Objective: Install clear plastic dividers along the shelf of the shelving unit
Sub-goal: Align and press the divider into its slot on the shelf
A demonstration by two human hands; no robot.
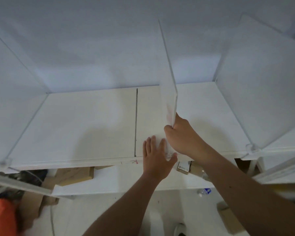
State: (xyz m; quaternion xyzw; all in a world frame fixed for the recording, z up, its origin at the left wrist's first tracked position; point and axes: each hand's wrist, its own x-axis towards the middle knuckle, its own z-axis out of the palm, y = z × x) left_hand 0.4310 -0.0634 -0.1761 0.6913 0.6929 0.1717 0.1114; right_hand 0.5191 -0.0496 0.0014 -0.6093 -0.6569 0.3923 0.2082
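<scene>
A white shelf (85, 123) runs across the middle of the view, with a dark seam down its centre. A clear plastic divider (169, 79) stands upright on it, right of the seam. My right hand (180, 133) is shut on the divider's front edge, low down. My left hand (157, 157) lies flat with fingers spread against the divider's lower front corner and its clip (169, 155) at the shelf's front lip. Two more clear dividers stand on the shelf, one at the far left (12, 92) and one at the right (255, 86).
A white wall (109, 48) backs the shelf. Below the shelf lie cardboard boxes (75, 174), a white foam piece (106, 181) and a plastic bottle (204, 191). An orange item (2, 217) sits at the bottom left. A white shelf edge (279, 171) juts in at right.
</scene>
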